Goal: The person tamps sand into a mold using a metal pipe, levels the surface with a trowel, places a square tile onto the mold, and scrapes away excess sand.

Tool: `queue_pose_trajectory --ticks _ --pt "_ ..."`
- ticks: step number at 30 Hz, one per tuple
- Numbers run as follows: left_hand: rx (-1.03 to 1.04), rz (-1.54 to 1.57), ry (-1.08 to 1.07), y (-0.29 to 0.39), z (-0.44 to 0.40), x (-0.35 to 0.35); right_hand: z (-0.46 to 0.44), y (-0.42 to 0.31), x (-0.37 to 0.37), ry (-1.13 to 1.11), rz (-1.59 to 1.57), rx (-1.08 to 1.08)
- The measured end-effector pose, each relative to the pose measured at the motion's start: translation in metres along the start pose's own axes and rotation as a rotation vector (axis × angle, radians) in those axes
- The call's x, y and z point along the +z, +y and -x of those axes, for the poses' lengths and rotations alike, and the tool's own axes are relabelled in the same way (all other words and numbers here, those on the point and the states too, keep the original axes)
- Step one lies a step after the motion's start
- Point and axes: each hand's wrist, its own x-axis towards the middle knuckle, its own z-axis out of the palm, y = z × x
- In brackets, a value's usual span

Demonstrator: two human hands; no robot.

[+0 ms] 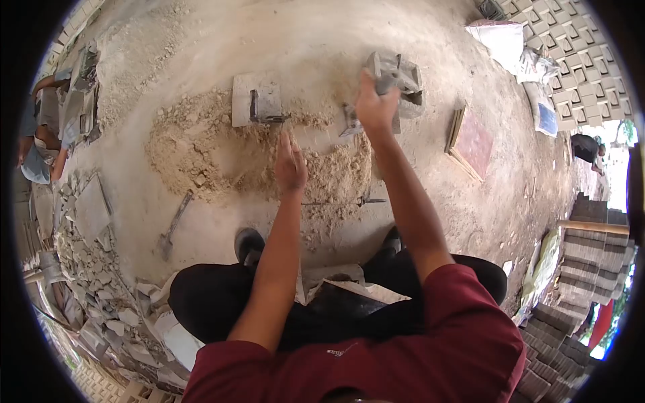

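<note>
My left hand (291, 163) is stretched out with straight fingers over the pale powder, holding nothing. Just beyond its fingertips lies a flat, dusty square plate (269, 94) with a dark metal handle (254, 105). My right hand (377, 106) is closed around part of a grey, box-like piece that looks like a mould (411, 80); motion blur and my fingers hide the exact grip. A small grey metal piece (351, 121) sits left of my right wrist. Heaped crumbly powder (191, 144) spreads around my left hand.
A small hammer-like tool (176, 225) lies left on the dusty floor. A thin metal rod (329, 202) crosses the powder near me. Reddish boards (471, 144) lie at right, below sacks (497, 41). Broken rubble (101, 262) and another person (47, 127) are at left.
</note>
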Motion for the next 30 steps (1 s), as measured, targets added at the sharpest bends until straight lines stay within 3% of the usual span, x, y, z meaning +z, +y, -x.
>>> queue_pose_trajectory --ticks 2,4,5,8,10,12,13,14,16,18,20,21,22,24,26,28,29,30 --pt "0.003 -0.023 0.005 0.002 0.005 -0.008 0.004 0.023 -0.009 0.061 0.026 -0.067" --pt "-0.031 0.024 0.006 0.002 0.001 -0.004 -0.003 0.039 -0.014 -0.038 0.332 -0.130" --pt "-0.026 0.024 0.001 0.000 -0.002 -0.005 -0.014 0.040 -0.018 -0.068 0.118 0.129" --pt "0.008 0.021 0.006 0.000 0.002 0.001 -0.008 0.000 -0.036 0.078 0.066 -0.030" --pt "-0.037 -0.018 0.013 0.004 0.003 0.000 -0.002 0.011 -0.033 0.156 -0.039 -0.006" --pt "-0.008 -0.033 0.013 0.008 -0.001 -0.001 0.000 0.030 -0.024 0.038 0.472 -0.524" --pt "0.019 -0.056 0.017 0.007 -0.002 -0.001 0.004 0.024 -0.024 -0.045 0.377 -0.195" --pt "0.024 -0.059 0.007 0.004 -0.001 0.000 0.007 0.020 -0.029 -0.035 0.375 -0.190" --pt "0.063 -0.039 0.012 0.006 0.000 -0.001 0.013 0.000 -0.034 0.077 -0.006 0.070" --pt "0.106 -0.083 -0.002 0.001 -0.001 -0.002 0.028 0.019 -0.028 0.116 -0.130 0.044" --pt "0.144 -0.114 -0.028 0.007 0.002 -0.001 0.049 0.032 -0.012 0.136 0.341 -0.316" --pt "0.137 -0.079 -0.067 0.009 0.003 -0.003 0.050 0.022 -0.012 0.029 0.485 -0.038" --pt "0.138 -0.045 -0.115 0.010 0.006 -0.007 0.058 0.022 -0.015 0.031 0.482 -0.023" --pt "0.148 -0.033 -0.110 0.006 0.006 -0.002 0.053 0.018 -0.021 0.077 0.289 -0.165" --pt "0.144 -0.043 -0.100 -0.001 0.006 -0.006 0.066 0.013 -0.014 0.069 0.220 -0.123" --pt "0.179 -0.070 -0.124 0.008 0.009 -0.008 0.080 0.013 0.000 0.101 0.574 -0.600" --pt "0.186 -0.063 -0.122 0.012 0.009 -0.009 0.076 0.009 -0.005 -0.053 0.448 -0.054" --pt "0.200 -0.071 -0.123 0.009 0.008 -0.009 0.073 0.001 -0.010 -0.034 0.450 -0.060"
